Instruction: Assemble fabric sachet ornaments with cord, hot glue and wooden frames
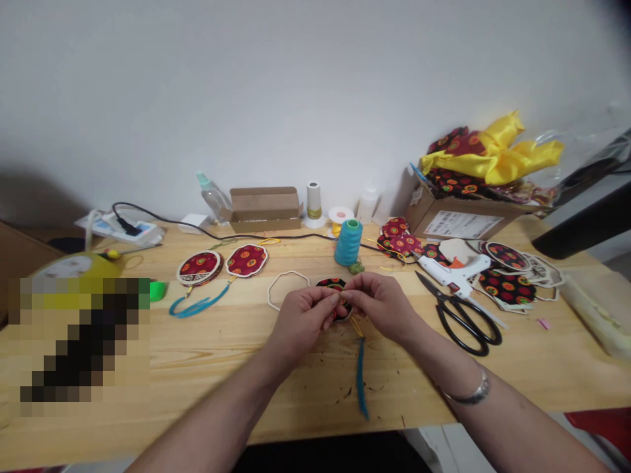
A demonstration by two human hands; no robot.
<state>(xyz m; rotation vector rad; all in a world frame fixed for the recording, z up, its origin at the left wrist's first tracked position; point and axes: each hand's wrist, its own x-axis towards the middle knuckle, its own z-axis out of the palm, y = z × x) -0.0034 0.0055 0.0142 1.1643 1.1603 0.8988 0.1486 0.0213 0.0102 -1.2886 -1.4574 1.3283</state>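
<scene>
In the middle of the table my left hand [303, 322] and my right hand [382, 305] meet, with thumbs and fingers pinched together. They are at a dark, flower-patterned fabric ornament [331, 282] with a pale rim, largely covered by the fingers. My left fingers grip it; what sits between my right fingertips is too small to make out. A yellow cord [355, 326] runs down from it to a blue tassel [361, 378] on the wood. Left of the hands lies a thin pale scalloped frame [271, 289]. A teal thread cone [348, 243] stands just behind them.
Black-handled scissors [461, 315] and a white glue gun [456, 272] lie to the right, near fabric pieces [507, 289]. Two red ornaments [200, 268] lie left. A cardboard box [444, 213] with yellow cloth stands at the back right. A black cable [236, 236] crosses behind.
</scene>
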